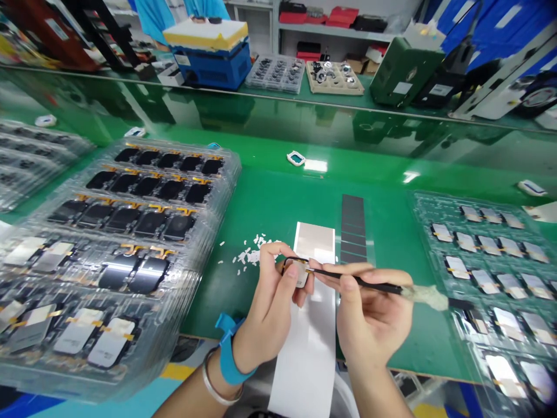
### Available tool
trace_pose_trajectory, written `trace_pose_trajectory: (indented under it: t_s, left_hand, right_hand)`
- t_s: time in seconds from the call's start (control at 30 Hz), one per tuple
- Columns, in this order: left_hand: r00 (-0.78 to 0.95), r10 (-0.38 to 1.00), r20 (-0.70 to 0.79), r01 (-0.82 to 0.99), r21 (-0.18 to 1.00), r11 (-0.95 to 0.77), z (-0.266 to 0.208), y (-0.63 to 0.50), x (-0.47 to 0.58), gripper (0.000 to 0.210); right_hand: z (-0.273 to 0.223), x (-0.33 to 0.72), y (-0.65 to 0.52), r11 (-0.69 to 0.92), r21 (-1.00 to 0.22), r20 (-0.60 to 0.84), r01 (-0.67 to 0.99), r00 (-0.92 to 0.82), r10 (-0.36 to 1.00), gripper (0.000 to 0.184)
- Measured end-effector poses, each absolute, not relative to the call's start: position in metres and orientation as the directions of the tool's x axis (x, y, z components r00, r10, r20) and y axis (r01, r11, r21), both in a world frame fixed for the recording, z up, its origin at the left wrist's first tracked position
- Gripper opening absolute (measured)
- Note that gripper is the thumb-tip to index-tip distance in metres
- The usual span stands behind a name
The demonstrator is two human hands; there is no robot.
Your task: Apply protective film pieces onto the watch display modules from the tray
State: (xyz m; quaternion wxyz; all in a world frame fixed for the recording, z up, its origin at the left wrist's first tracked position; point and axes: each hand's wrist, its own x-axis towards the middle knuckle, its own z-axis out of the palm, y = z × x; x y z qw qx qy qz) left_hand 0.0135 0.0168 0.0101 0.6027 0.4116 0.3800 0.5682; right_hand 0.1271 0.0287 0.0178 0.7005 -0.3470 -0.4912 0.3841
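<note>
Between thumb and fingers, my left hand (272, 296) grips a small display module (300, 274) with a silvery back and a dark rim. A blue wrist strap (230, 354) and a metal bangle circle that wrist. Held like a pen, black tweezers (361, 281) with pale wrapping at the rear end rest in my right hand (374, 313). Their tip meets the module's right edge; whether it pinches anything there is too small to tell. Beneath both hands runs a long white strip (304, 354). Small white pieces (250, 255) lie scattered left of my left hand.
Stacked clear trays of display modules (204, 232) stand at left, and another clear tray (429, 223) holds silver-backed modules at right. A sheet of dark strips (352, 217) lies beyond my right hand. Along the back, a raised shelf carries a blue machine (213, 64) and parts trays (333, 87).
</note>
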Motion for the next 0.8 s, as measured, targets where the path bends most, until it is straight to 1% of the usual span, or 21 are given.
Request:
trace_pose_trajectory:
  t_s: [0.4,0.63,0.8]
  left_hand:
    - [0.050,0.999,0.019,-0.354,0.935,0.000,0.0094,0.0163,0.0132,0.008]
    - [0.055,0.998,0.015,-0.336,0.942,0.004,0.0109,0.0160,0.0125,0.007]
    - [0.035,0.999,-0.002,-0.313,0.950,0.013,0.0121,0.0156,0.0126,0.009]
  right_hand:
    - [0.0191,0.1264,0.0294,0.494,-0.855,0.452,-0.161,0.236,0.860,0.025]
    - [0.0189,0.1259,0.0284,0.407,-0.887,0.356,-0.220,0.237,0.904,0.021]
    - [0.0194,0.1260,0.0287,0.409,-0.899,0.367,-0.156,0.243,0.898,0.020]
